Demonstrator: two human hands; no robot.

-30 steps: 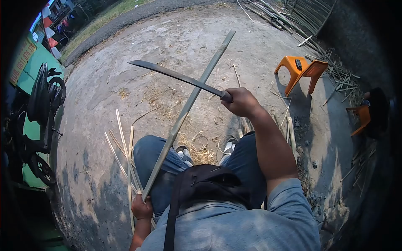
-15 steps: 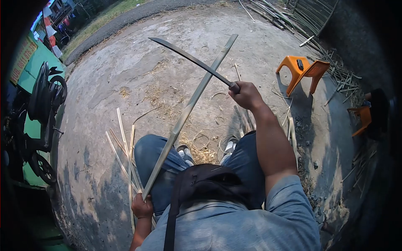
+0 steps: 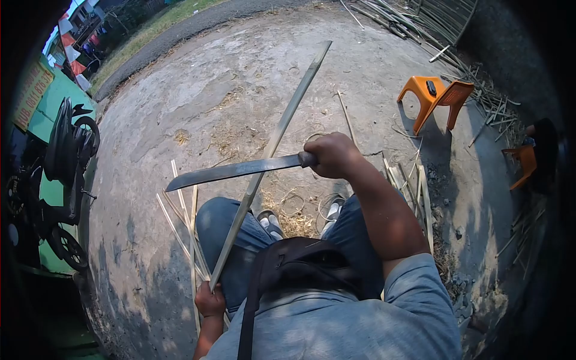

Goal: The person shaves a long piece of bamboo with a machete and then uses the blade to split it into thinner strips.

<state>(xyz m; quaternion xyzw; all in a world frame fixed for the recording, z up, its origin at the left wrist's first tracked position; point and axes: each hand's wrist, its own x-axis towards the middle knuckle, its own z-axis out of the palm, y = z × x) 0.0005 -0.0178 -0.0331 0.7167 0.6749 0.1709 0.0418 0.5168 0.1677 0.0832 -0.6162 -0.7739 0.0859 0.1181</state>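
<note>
My right hand (image 3: pixel 331 155) is wrapped round the handle of a machete (image 3: pixel 234 170), whose long blade points left and lies across the middle of a bamboo strip (image 3: pixel 278 135) in this view. Low on the left, beside my knee, my left hand (image 3: pixel 209 299) grips the near end of that strip. The strip slants up and away to the right, its far end over the concrete. Several thin pale bamboo slats (image 3: pixel 191 231) lean next to my left leg, close to that hand. A black waist bag (image 3: pixel 306 264) sits on my lap.
More split bamboo (image 3: pixel 423 204) stands by my right leg, with shavings (image 3: pixel 295 225) between my feet. An orange plastic chair (image 3: pixel 427 108) holding a small black object is ahead right. Bamboo poles (image 3: pixel 393 24) lie behind it. A motorcycle (image 3: pixel 69 144) is parked at left.
The machete has swung down and nearer to me, from pointing away to lying level across the strip. My right hand came closer and slightly left; the strip's far end shifted a little left.
</note>
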